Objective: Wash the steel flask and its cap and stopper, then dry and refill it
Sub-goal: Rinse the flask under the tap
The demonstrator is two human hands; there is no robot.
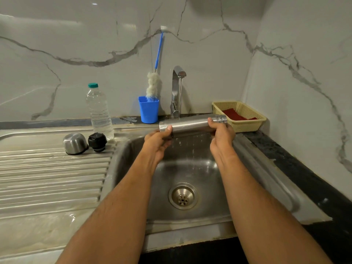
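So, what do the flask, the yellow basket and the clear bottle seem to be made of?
Flask: brushed steel, dull grey sheen with soft reflections.
Yellow basket: probably plastic, moulded mesh walls.
Clear bottle: thin transparent plastic, ribbed body, teal screw cap.

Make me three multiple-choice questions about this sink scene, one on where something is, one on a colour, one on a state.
1. Where does the steel cap sit?
A. on the draining board
B. in the basket
C. on the flask

2. What colour is the cup holding the bottle brush?
A. red
B. blue
C. yellow

3. How is the flask held?
A. upright in one hand
B. sideways under the running tap
C. lying in the basin

Answers: A, it stands beside the black stopper; B, the cup is blue; B, left hand and right hand grip it.
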